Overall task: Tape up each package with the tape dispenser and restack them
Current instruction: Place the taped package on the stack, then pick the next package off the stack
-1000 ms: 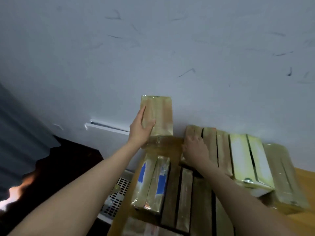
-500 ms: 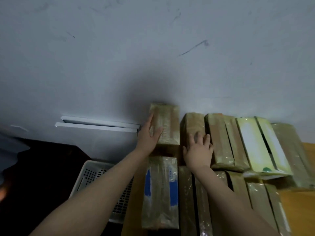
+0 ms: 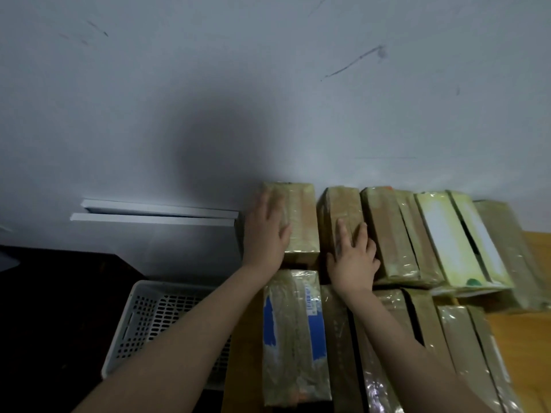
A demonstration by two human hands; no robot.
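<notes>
Now L hand (image 3: 265,231), R hand (image 3: 353,260) flat on pkgs (image 3: 301,222).

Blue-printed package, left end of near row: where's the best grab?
Probably its left long edge, coming from the left, fingers under and thumb on top. The blue-printed package lies flat with its right side tight against a brown package, while bare table shows along its left side.

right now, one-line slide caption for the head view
Restacking: left hand and right hand lie flat on taped packages lined against the wall
</notes>
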